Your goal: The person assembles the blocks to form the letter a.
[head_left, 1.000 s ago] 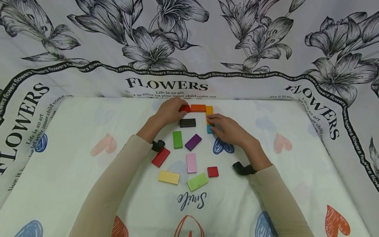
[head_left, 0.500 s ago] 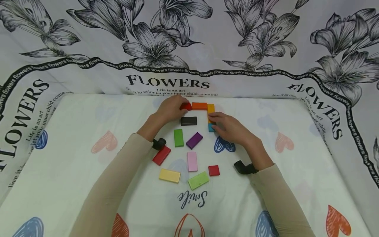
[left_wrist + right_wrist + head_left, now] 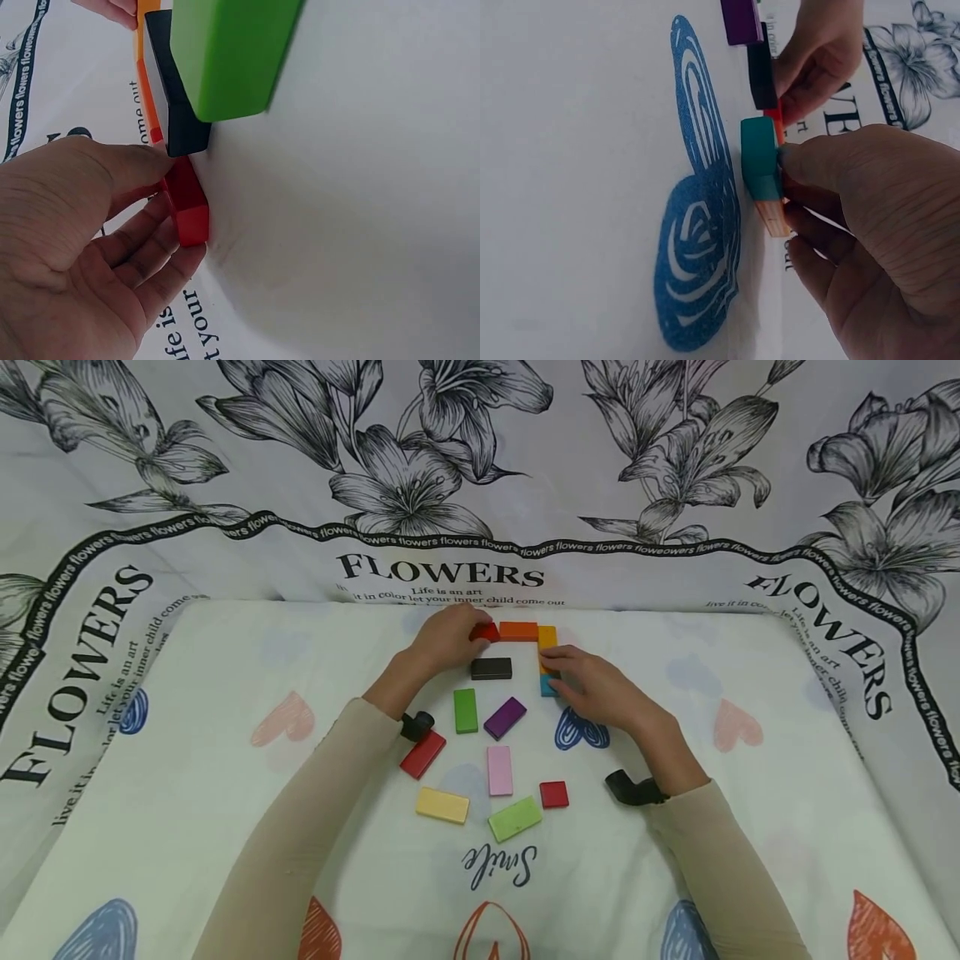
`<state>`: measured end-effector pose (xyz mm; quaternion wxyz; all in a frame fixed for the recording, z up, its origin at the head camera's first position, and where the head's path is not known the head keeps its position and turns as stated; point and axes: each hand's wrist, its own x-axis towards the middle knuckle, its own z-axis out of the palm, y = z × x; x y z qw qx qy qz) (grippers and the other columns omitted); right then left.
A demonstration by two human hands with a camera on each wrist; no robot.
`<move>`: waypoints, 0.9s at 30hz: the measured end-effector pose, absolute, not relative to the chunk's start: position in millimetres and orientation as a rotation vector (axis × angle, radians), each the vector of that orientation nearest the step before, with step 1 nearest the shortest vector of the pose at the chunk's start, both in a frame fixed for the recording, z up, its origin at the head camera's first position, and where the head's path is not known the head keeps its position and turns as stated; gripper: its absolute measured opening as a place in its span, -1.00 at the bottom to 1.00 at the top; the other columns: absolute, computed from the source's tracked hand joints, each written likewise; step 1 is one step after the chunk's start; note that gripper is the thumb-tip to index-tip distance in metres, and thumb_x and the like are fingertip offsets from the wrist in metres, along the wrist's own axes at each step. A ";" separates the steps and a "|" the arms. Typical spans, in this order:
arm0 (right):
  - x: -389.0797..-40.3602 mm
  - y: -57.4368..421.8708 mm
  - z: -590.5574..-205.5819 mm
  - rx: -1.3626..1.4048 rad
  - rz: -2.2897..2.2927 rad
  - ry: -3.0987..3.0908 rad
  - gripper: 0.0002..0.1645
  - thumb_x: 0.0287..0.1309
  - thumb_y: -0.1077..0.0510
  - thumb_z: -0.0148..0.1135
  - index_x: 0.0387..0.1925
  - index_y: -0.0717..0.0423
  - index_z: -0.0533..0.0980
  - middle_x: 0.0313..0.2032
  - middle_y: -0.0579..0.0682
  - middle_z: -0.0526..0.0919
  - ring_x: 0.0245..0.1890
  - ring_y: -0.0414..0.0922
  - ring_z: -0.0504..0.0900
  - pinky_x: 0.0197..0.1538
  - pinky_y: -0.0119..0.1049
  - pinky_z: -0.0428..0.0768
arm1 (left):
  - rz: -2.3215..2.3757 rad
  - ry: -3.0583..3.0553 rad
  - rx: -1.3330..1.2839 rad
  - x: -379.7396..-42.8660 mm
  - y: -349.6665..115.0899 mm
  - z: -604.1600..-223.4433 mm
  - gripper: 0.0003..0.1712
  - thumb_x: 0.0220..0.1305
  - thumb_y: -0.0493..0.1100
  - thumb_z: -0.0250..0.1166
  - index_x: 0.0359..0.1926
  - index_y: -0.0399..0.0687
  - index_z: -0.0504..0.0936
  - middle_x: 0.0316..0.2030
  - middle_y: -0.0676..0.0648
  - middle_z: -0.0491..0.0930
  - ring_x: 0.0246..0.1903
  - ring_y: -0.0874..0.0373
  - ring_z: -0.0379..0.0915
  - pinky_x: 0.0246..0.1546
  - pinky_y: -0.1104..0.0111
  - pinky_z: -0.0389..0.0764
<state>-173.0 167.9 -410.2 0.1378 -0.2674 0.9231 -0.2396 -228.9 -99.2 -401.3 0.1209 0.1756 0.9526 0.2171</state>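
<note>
In the head view, my left hand [image 3: 448,639] is at the back of the white cloth. Its thumb and fingers grip a red block [image 3: 189,199] at the left end of an orange block [image 3: 518,632]. A yellow-orange block [image 3: 547,637] runs toward me from the orange block's right end, with a blue block [image 3: 759,154] at its near end. My right hand [image 3: 592,683] has its thumb against the blue block and its fingers along the yellow-orange one. A black block [image 3: 491,668] lies just in front of the orange block.
Loose blocks lie nearer: green [image 3: 466,710], purple [image 3: 505,718], red [image 3: 423,754], pink [image 3: 499,770], pale yellow [image 3: 442,805], light green [image 3: 515,819] and a small red one [image 3: 554,794]. The left wrist camera [image 3: 417,726] sits close above the longer loose red block.
The head view has shifted slightly, so the whole scene sits farther right. Both hands and the blocks keep nearly the same places relative to each other.
</note>
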 end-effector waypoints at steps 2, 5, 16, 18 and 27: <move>-173.8 167.2 -410.0 -0.789 -0.704 2.666 -0.41 0.51 0.14 0.23 0.48 0.19 0.44 0.50 0.14 0.47 0.54 0.13 0.42 0.58 0.09 0.40 | 0.639 2.795 0.492 -227.2 -100.2 -400.4 -0.45 0.50 -0.10 0.30 0.42 -0.14 0.56 0.28 -0.18 0.63 0.21 -0.07 0.52 0.36 0.09 0.57; -175.5 166.1 -410.0 -0.803 -0.700 2.659 -0.40 0.52 0.11 0.22 0.48 0.19 0.43 0.50 0.13 0.46 0.55 0.12 0.40 0.59 0.08 0.40 | 0.634 2.830 0.482 -223.6 -103.5 -398.6 -0.40 0.51 -0.06 0.29 0.48 -0.10 0.50 0.38 -0.18 0.57 0.35 -0.09 0.47 0.46 0.05 0.51; -171.7 172.5 -412.2 -0.776 -0.711 2.654 -0.41 0.53 0.10 0.21 0.48 0.20 0.43 0.51 0.13 0.45 0.56 0.14 0.39 0.60 0.10 0.38 | 0.657 2.915 0.565 -201.6 -108.8 -393.4 -0.44 0.50 -0.07 0.29 0.43 -0.15 0.55 0.33 -0.22 0.56 0.37 -0.12 0.41 0.46 0.06 0.51; -171.4 173.1 -412.9 -0.786 -0.718 2.649 -0.41 0.54 0.11 0.20 0.48 0.21 0.43 0.51 0.14 0.45 0.56 0.14 0.39 0.60 0.10 0.37 | 0.644 2.922 0.576 -196.7 -108.8 -393.0 -0.45 0.51 -0.06 0.29 0.41 -0.13 0.57 0.27 -0.21 0.58 0.29 -0.11 0.44 0.37 0.08 0.58; -177.3 175.1 -411.3 -0.870 -0.682 2.664 -0.43 0.52 0.10 0.23 0.45 0.21 0.47 0.48 0.12 0.49 0.54 0.13 0.42 0.59 0.11 0.39 | 0.654 2.810 0.664 -165.6 -116.0 -387.5 -0.49 0.54 -0.04 0.27 0.42 -0.02 0.57 0.32 -0.14 0.58 0.34 -0.08 0.47 0.47 0.02 0.50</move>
